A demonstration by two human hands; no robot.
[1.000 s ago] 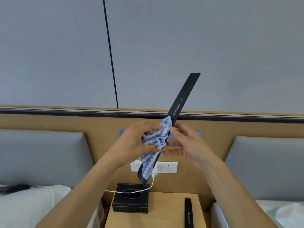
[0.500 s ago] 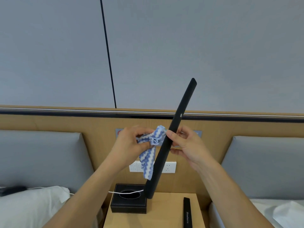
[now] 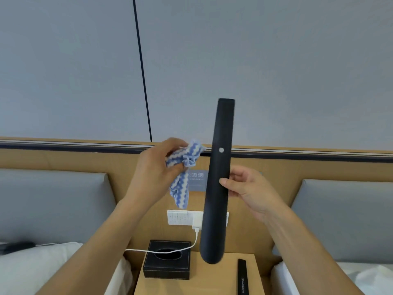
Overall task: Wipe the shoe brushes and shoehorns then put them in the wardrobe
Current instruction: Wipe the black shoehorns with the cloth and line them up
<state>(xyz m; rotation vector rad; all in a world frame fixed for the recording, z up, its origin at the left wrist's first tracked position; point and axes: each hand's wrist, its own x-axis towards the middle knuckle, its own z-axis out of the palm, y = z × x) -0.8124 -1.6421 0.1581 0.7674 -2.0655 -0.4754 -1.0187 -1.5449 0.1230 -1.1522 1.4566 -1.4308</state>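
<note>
1. Right hand point(image 3: 248, 188): fingers and thumb pinched the black shoehorn point(image 3: 218, 182) at mid-length, holding it nearly upright.
2. Left hand point(image 3: 158, 170): gripped the bunched blue-and-white cloth point(image 3: 184, 167), just left of the shoehorn and no longer touching it.
3. Change: within the last second the shoehorn turned from its lettered face to its plain back and the cloth came off, suggesting the second side was due for wiping.
4. A second shoehorn point(image 3: 242, 277) lay on the nightstand point(image 3: 212, 277) below.

Long black shoehorn point(image 3: 217, 188) held near upright (rounded end down), second black shoehorn point(image 3: 242, 277) flat on nightstand point(image 3: 210, 279)
</note>
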